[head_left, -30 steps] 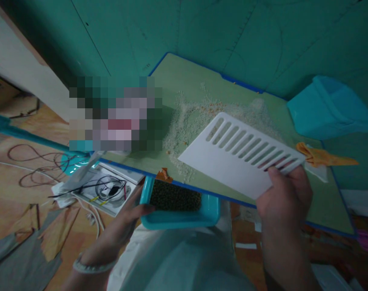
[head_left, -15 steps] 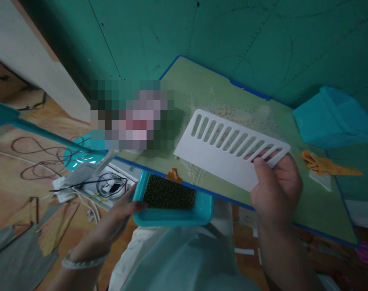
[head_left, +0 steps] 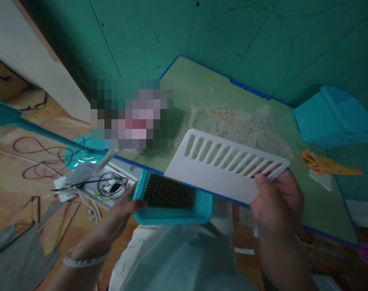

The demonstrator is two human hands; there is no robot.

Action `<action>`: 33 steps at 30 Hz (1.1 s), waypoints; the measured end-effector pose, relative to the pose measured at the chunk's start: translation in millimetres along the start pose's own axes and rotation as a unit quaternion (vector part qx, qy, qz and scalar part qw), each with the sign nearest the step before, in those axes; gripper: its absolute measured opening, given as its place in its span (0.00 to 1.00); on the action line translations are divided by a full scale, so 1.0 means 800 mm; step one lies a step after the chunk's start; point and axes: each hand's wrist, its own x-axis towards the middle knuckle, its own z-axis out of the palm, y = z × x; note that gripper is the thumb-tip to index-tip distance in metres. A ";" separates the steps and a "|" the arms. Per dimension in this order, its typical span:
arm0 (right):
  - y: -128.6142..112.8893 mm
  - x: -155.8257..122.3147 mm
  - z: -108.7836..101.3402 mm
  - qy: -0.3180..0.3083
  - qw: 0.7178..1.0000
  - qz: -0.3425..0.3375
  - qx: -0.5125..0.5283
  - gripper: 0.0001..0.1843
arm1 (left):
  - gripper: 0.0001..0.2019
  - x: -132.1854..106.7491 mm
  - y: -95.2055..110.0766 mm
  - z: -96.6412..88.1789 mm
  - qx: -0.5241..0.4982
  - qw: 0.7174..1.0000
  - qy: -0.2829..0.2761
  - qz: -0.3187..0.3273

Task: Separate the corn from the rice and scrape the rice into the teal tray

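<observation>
My right hand [head_left: 276, 202] grips a white slotted plastic scraper [head_left: 220, 167] by its right end, thumb on top. The scraper lies low across the near edge of a green board with a blue rim [head_left: 177, 66]. Beyond it, pale grains with orange bits [head_left: 235, 123] are spread over the board. My left hand [head_left: 117, 216] holds the left end of a teal tray [head_left: 171, 216] just under the board's near edge. The tray is filled with dark green grains [head_left: 168, 196].
A teal dustpan-like scoop [head_left: 335, 119] and an orange cloth [head_left: 326, 165] lie at the board's right. A blurred patch covers the board's left corner. Cables and a white box [head_left: 101, 188] lie on the floor at left, by a teal stand [head_left: 77, 155].
The scraper has been drawn back across the board toward the near edge and the tray, uncovering more of the pale grains. My left hand and the tray have stayed in place.
</observation>
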 end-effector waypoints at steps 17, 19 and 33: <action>0.022 0.039 -0.042 0.151 0.988 0.009 0.026 0.05 | 0.33 0.005 -0.014 0.025 -0.011 0.998 -0.055 -0.006; 0.020 0.037 -0.042 0.126 0.991 0.023 0.029 0.03 | 0.31 0.005 -0.016 0.025 -0.019 0.998 -0.059 -0.010; 0.017 0.026 -0.047 0.098 0.994 0.034 0.023 0.06 | 0.25 0.003 -0.012 0.030 -0.026 0.999 -0.040 -0.020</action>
